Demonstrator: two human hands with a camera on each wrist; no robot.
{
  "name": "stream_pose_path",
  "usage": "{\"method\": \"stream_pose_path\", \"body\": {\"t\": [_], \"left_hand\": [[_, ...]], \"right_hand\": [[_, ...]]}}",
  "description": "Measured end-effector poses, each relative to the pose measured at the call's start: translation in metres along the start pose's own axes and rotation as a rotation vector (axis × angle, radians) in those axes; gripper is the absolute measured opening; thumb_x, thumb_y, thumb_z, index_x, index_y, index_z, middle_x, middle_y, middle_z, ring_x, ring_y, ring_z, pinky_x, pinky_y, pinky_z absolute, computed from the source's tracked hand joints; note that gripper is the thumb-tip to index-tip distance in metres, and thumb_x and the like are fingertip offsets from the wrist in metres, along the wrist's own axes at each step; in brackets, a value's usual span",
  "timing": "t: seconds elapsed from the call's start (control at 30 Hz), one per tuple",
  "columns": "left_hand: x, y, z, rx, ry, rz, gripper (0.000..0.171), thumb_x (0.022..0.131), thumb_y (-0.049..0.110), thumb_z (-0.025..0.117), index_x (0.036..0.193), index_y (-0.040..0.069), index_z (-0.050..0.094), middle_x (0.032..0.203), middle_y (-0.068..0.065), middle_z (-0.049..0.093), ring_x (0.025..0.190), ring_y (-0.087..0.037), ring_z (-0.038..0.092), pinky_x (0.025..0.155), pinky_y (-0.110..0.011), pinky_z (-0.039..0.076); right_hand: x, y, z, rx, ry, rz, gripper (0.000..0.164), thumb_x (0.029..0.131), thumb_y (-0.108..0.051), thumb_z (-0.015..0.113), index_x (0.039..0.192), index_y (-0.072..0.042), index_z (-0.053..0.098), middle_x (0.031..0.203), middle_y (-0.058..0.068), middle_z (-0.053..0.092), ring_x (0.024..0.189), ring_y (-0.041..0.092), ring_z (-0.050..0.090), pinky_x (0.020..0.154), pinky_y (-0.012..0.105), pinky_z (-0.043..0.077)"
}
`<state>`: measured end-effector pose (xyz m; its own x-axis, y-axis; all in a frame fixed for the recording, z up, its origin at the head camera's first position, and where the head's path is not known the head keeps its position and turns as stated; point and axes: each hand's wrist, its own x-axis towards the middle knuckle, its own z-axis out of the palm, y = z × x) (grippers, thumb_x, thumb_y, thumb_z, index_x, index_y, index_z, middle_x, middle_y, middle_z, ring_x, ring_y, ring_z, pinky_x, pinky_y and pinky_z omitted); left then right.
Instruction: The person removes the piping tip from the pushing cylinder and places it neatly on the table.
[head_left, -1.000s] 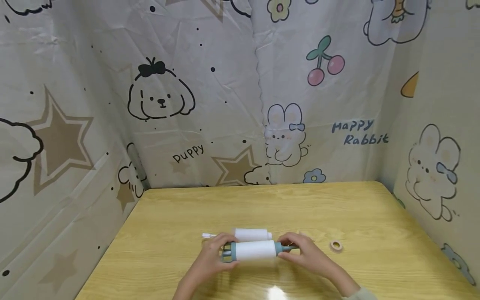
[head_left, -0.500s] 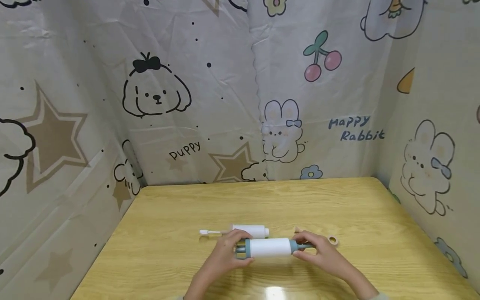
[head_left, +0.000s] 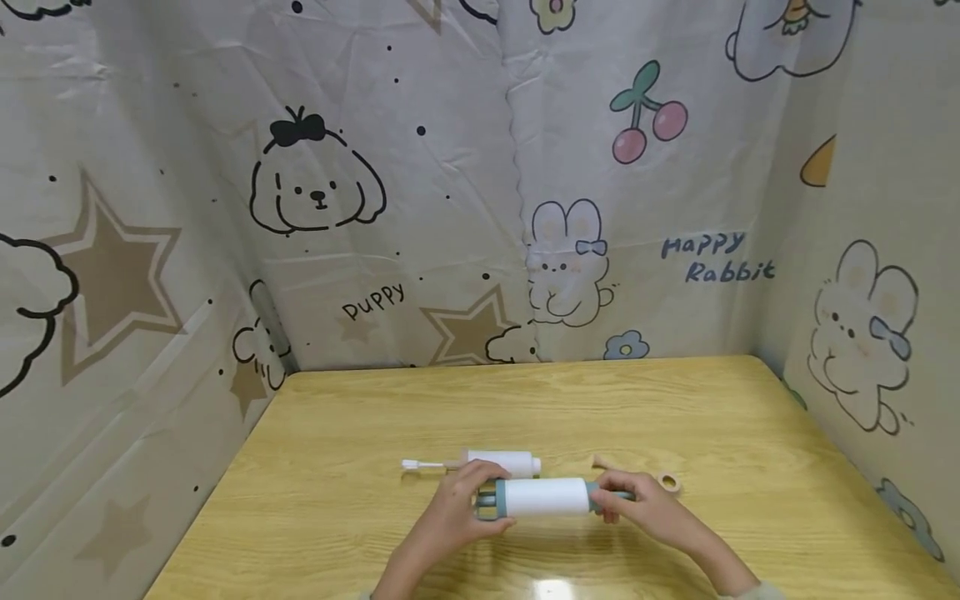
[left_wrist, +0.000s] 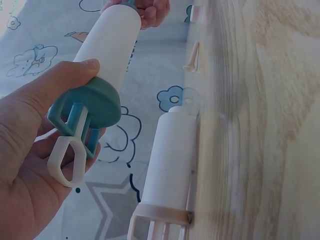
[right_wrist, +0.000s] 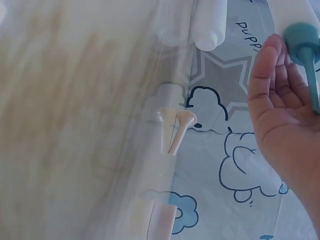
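Note:
A syringe-like white tube (head_left: 546,497) with teal ends is held level between both hands above the table. My left hand (head_left: 457,508) grips its slotted teal end (left_wrist: 95,102), thumb on the barrel's edge, with a pale loop handle (left_wrist: 81,160) sticking out behind. At the other end, my right hand (head_left: 645,504) pinches the teal nozzle cap (right_wrist: 302,45), whose thin spout points toward the palm. Behind lies a second white tube (head_left: 504,463) with a beige slotted collar (left_wrist: 162,212). A loose beige nozzle (right_wrist: 184,125) and a beige ring (head_left: 669,483) lie to its right.
From the second tube, a rod with a white tip (head_left: 420,465) extends left. The wood-patterned table (head_left: 337,425) ends at a printed cloth backdrop (head_left: 450,208), with cloth on both sides too.
Both hands have carried the teal-ended tube to the right. The right hand has shifted its hold on the nozzle cap, its fingers now showing below it. The second tube stays put.

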<state>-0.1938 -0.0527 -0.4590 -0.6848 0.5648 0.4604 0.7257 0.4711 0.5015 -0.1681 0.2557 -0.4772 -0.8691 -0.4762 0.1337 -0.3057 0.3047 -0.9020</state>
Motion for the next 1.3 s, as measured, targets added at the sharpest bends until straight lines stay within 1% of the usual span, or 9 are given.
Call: {"method": "stream_pose_path", "body": {"t": [0.07,0.2,0.3,0.47,0.8,0.9,1.03,1.1,1.3], "left_hand": [[-0.002,0.0,0.0,0.01,0.006,-0.001,0.047,0.067,0.016,0.089,0.107,0.009,0.066,0.109,-0.006,0.069,0.097,-0.019,0.067,0.078,-0.025,0.059],[-0.003,-0.002,-0.001,0.013,0.013,0.003,0.046,0.067,0.018,0.089,0.107,0.008,0.067,0.108,-0.005,0.07,0.093,-0.018,0.066,0.077,-0.022,0.057],[-0.003,-0.004,-0.002,-0.005,0.006,-0.008,0.046,0.069,0.018,0.089,0.108,0.009,0.067,0.108,-0.005,0.069,0.094,-0.019,0.066,0.076,-0.02,0.056],[-0.002,-0.005,-0.005,-0.038,-0.027,-0.027,0.046,0.071,0.019,0.088,0.11,0.009,0.066,0.11,-0.006,0.068,0.096,-0.022,0.065,0.077,-0.022,0.057],[-0.001,-0.007,-0.007,-0.062,-0.059,-0.06,0.047,0.071,0.017,0.087,0.113,0.009,0.066,0.114,-0.006,0.068,0.098,-0.022,0.066,0.079,-0.021,0.058],[-0.001,-0.006,-0.009,-0.061,-0.069,-0.075,0.047,0.073,0.019,0.087,0.114,0.01,0.066,0.115,-0.006,0.068,0.101,-0.022,0.065,0.081,-0.022,0.058],[-0.001,-0.006,-0.012,-0.059,-0.07,-0.081,0.047,0.074,0.02,0.086,0.115,0.01,0.065,0.116,-0.004,0.067,0.102,-0.02,0.064,0.08,-0.023,0.058],[-0.001,-0.006,-0.014,-0.063,-0.07,-0.078,0.047,0.074,0.021,0.086,0.115,0.009,0.065,0.116,-0.004,0.067,0.102,-0.02,0.064,0.08,-0.023,0.058],[-0.002,-0.005,-0.016,-0.066,-0.068,-0.086,0.048,0.074,0.02,0.086,0.116,0.01,0.065,0.117,-0.004,0.066,0.103,-0.02,0.064,0.082,-0.024,0.058]], "right_hand": [[0.0,0.0,0.002,-0.019,0.026,-0.01,0.018,0.101,-0.016,0.052,0.102,-0.004,0.066,0.099,0.03,0.066,0.094,-0.013,0.056,0.073,0.021,0.055],[-0.001,-0.002,0.006,-0.116,0.115,-0.035,0.016,0.095,-0.019,0.063,0.108,-0.011,0.068,0.127,0.032,0.06,0.126,-0.001,0.052,0.081,0.02,0.057],[0.001,-0.003,0.009,-0.177,0.165,-0.088,0.02,0.092,-0.018,0.069,0.111,-0.012,0.067,0.123,0.022,0.065,0.117,0.013,0.062,0.08,0.023,0.058],[0.004,-0.005,0.012,-0.286,0.227,-0.212,0.027,0.085,-0.016,0.076,0.11,-0.016,0.065,0.106,0.003,0.069,0.099,-0.004,0.061,0.078,0.024,0.058],[0.005,-0.003,0.014,-0.371,0.265,-0.322,0.041,0.079,-0.01,0.081,0.114,-0.018,0.06,0.107,-0.001,0.066,0.094,0.0,0.06,0.073,0.023,0.056],[0.006,-0.004,0.012,-0.297,0.245,-0.276,0.035,0.085,-0.009,0.075,0.116,-0.015,0.059,0.11,0.005,0.065,0.097,0.001,0.059,0.075,0.024,0.055],[0.008,-0.006,0.006,-0.178,0.167,-0.086,0.01,0.099,-0.013,0.056,0.106,-0.014,0.063,0.101,0.006,0.067,0.099,0.006,0.061,0.073,0.025,0.052],[0.008,-0.006,0.004,-0.148,0.105,-0.014,0.018,0.103,-0.015,0.048,0.096,-0.013,0.064,0.095,0.005,0.067,0.093,0.007,0.061,0.069,0.026,0.051],[0.009,-0.007,0.007,-0.101,0.063,0.014,0.014,0.1,-0.018,0.055,0.096,-0.011,0.066,0.091,0.006,0.068,0.084,0.002,0.059,0.069,0.025,0.053]]}}
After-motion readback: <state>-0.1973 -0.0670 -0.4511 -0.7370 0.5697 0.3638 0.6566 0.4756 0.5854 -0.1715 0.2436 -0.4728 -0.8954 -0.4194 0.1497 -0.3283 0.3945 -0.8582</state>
